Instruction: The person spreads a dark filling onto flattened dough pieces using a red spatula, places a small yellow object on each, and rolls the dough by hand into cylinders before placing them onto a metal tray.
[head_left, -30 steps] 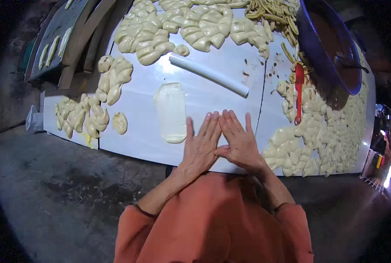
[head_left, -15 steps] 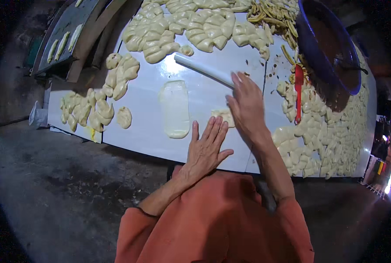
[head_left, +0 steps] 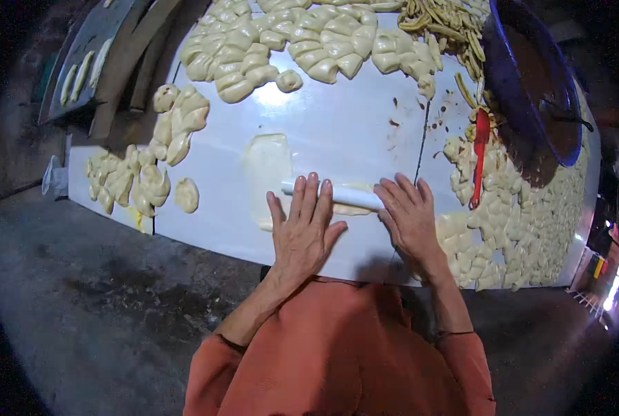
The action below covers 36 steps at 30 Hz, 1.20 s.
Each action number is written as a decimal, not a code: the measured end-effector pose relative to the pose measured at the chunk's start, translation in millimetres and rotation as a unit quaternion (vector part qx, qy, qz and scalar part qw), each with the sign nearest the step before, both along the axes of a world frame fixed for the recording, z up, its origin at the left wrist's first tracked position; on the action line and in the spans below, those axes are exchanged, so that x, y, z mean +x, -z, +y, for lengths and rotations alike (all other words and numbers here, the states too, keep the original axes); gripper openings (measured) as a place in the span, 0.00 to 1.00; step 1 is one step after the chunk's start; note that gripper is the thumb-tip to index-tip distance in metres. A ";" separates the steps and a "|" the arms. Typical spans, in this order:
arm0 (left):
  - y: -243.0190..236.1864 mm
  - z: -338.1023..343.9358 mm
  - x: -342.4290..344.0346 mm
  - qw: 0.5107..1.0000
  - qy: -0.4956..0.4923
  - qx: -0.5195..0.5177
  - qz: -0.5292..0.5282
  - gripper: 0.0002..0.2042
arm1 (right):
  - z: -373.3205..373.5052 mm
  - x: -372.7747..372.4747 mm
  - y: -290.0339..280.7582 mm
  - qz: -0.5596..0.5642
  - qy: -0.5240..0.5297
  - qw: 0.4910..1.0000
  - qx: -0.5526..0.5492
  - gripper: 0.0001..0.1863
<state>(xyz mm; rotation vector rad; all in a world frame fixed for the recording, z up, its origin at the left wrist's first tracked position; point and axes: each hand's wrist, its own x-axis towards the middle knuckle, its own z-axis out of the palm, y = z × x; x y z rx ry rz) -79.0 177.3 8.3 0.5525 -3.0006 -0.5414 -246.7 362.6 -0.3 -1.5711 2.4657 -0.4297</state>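
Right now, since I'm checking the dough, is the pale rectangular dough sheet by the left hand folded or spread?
Spread: the pale rectangular dough sheet lies flat and thin on the white tabletop, with no folded layer showing.

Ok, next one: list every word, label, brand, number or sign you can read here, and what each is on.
None can be read.
No lettering shows on the white rod, the red-handled utensil, the blue basin or the tabletop.
The striped item at far right is too small and blurred to tell whether it carries print.
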 end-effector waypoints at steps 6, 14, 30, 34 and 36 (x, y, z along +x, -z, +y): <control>1.8 -27.9 -44.8 1.000 -0.010 -0.015 -0.004 0.31 | -37.2 -30.9 13.3 0.067 0.106 0.990 0.060 0.27; 21.9 -96.2 -138.5 0.994 -0.034 -0.094 0.047 0.31 | -112.2 -117.0 -4.4 0.129 0.067 0.977 -0.158 0.33; 3.7 -40.8 -48.9 0.998 0.055 -0.008 0.008 0.31 | -31.0 -22.6 -19.8 0.025 0.003 0.999 0.038 0.34; 6.6 -14.7 -11.5 0.999 0.046 -0.001 -0.015 0.31 | 0.7 15.2 -2.9 0.040 0.026 0.997 0.059 0.35; 3.4 1.3 5.9 0.998 0.050 0.033 -0.026 0.31 | 22.5 40.1 9.4 0.045 0.051 0.998 0.002 0.33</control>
